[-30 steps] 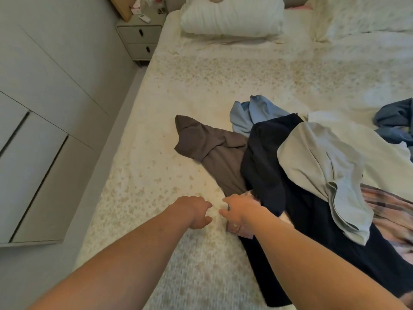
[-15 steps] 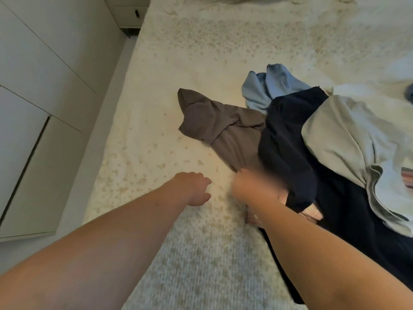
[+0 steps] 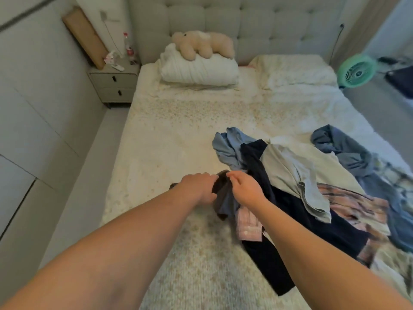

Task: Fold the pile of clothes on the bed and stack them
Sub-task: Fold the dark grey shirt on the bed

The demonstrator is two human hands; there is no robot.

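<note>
Pale cupboard doors [image 3: 33,130] run down the left wall to a two-drawer nightstand [image 3: 114,82] in the far corner, and the bed [image 3: 169,139] with its speckled cream spread fills the middle, a tufted headboard [image 3: 245,27] behind.

Near the left edge of the pile, the left hand [image 3: 197,189] is closed on a dark brown garment [image 3: 223,198], and just beside it the right hand [image 3: 244,189] pinches the top edge of the same cloth. It hangs bunched and limp between them, its lower end close to a pink checked shirt [image 3: 248,224].

By my reading, this is the first piece being drawn out for folding; nothing folded or stacked shows. The next move likely calls for finding its corners and spreading it flat on the bare spread to the left.

Rightward the pile lies crumpled: a long navy piece [image 3: 297,211], a soft pale green top [image 3: 290,175], light blue fabric [image 3: 228,148] behind, and slate-blue cloth [image 3: 344,148] at the far right.
</note>
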